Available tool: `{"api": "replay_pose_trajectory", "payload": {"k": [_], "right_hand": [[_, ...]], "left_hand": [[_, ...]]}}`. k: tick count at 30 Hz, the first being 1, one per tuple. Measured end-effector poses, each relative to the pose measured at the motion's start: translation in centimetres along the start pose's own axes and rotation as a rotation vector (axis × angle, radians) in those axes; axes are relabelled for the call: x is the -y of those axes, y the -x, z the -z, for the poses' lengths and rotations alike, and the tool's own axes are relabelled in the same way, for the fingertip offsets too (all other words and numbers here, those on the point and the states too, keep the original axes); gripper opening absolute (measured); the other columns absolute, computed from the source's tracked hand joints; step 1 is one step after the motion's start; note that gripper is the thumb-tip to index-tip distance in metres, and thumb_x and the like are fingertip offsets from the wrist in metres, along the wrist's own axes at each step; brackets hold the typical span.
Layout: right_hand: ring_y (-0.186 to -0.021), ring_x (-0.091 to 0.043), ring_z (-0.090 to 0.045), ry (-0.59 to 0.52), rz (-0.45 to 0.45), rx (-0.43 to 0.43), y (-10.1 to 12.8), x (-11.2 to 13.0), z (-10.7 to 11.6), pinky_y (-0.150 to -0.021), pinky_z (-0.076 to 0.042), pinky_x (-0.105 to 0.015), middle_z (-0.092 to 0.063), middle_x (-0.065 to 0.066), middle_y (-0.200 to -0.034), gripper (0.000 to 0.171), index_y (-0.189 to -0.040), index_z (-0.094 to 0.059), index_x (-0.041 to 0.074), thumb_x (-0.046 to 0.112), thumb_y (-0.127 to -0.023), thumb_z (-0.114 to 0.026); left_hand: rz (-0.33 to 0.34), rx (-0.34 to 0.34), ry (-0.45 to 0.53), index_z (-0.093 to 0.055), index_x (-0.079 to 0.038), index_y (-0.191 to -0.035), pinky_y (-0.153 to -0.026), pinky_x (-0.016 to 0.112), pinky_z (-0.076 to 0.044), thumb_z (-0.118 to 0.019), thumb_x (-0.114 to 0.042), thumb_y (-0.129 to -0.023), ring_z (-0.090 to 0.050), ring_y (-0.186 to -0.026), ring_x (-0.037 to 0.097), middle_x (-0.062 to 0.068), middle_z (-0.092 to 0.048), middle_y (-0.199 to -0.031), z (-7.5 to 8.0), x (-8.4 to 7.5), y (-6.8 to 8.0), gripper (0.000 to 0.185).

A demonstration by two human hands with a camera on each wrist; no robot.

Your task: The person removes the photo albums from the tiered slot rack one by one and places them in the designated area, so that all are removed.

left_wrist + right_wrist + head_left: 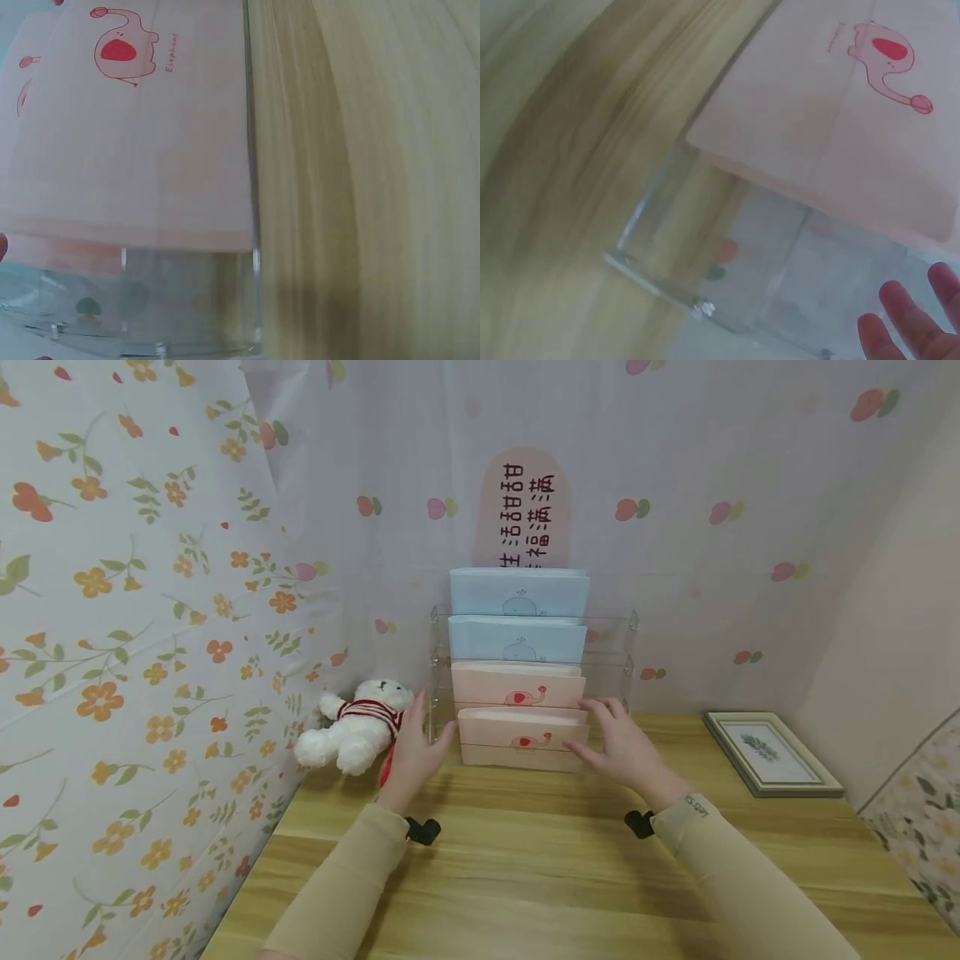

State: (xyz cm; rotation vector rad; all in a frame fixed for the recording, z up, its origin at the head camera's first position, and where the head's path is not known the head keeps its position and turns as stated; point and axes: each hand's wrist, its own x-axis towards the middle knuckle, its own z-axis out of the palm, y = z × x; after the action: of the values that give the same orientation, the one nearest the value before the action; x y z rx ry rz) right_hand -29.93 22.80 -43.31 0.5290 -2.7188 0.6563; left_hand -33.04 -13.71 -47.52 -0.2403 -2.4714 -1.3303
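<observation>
A clear tiered rack (pixel 609 647) stands upright against the back curtain. It holds two pink packs in front, among them the front pink pack (pixel 487 752) with a red elephant drawing, and two blue packs (pixel 480 639) with a whale drawing behind. White edges show at the tops. My left hand (pixel 418 752) is beside the rack's left side, thumb near the front pink pack's left edge. My right hand (pixel 626 752) is at that pack's right edge, fingers spread and relaxed in the right wrist view. Whether fingertips touch the packs I cannot tell.
A white plush bear (pixel 360 735) in a red-striped top lies left of the rack, partly behind my left hand. At the right, a framed leaf picture (pixel 772 752) lies on the wooden table (pixel 510 877). Floral curtains (pixel 165 652) hang at the left and back.
</observation>
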Motion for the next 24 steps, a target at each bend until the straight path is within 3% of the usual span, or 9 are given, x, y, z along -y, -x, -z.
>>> {"api": "replay_pose_trajectory", "payload": {"k": [4,10,18,24], "right_hand": [[-0.14,-0.049,-0.058,-0.1,-0.072,0.017,-0.4,-0.3,-1.2,-0.118,-0.051,-0.068,-0.047,-0.028,-0.161,0.079,-0.163,-0.041,0.002,0.04,-0.104,-0.078],[-0.129,-0.047,-0.063,-0.172,-0.1,-0.102,-1.0,-0.1,-2.3,-0.111,-0.057,-0.063,-0.052,-0.029,-0.147,0.07,-0.156,-0.047,-0.004,0.03,-0.104,-0.079],[-0.127,-0.046,-0.064,-0.269,-0.149,-0.105,-1.5,0.3,-2.8,-0.111,-0.058,-0.061,-0.055,-0.029,-0.147,0.064,-0.152,-0.05,-0.005,0.025,-0.103,-0.079],[-0.13,-0.044,-0.062,-0.341,-0.204,-0.119,-1.5,0.5,-3.2,-0.111,-0.056,-0.059,-0.06,-0.027,-0.148,0.062,-0.151,-0.051,-0.004,0.022,-0.103,-0.08]], "left_hand": [[0.107,-0.06,0.185,-0.025,-0.013,-0.176,-0.131,0.061,-0.041,-0.071,-0.027,-0.106,-0.045,-0.159,0.045,0.022,-0.038,-0.176,-1.2,1.4,0.3,0.085],[0.188,-0.176,0.382,-0.033,-0.006,-0.172,-0.132,0.056,-0.039,-0.068,-0.015,-0.108,-0.045,-0.161,0.042,0.023,-0.044,-0.173,-3.4,3.6,0.4,0.074],[0.19,-0.257,0.477,-0.052,0.002,-0.16,-0.131,0.055,-0.041,-0.065,-0.01,-0.11,-0.049,-0.157,0.041,0.025,-0.053,-0.165,-5.2,5.4,0.5,0.054],[0.248,-0.277,0.425,-0.063,-0.001,-0.152,-0.124,0.058,-0.049,-0.062,-0.014,-0.111,-0.062,-0.144,0.045,0.025,-0.066,-0.153,-5.8,5.1,0.9,0.043]]}}
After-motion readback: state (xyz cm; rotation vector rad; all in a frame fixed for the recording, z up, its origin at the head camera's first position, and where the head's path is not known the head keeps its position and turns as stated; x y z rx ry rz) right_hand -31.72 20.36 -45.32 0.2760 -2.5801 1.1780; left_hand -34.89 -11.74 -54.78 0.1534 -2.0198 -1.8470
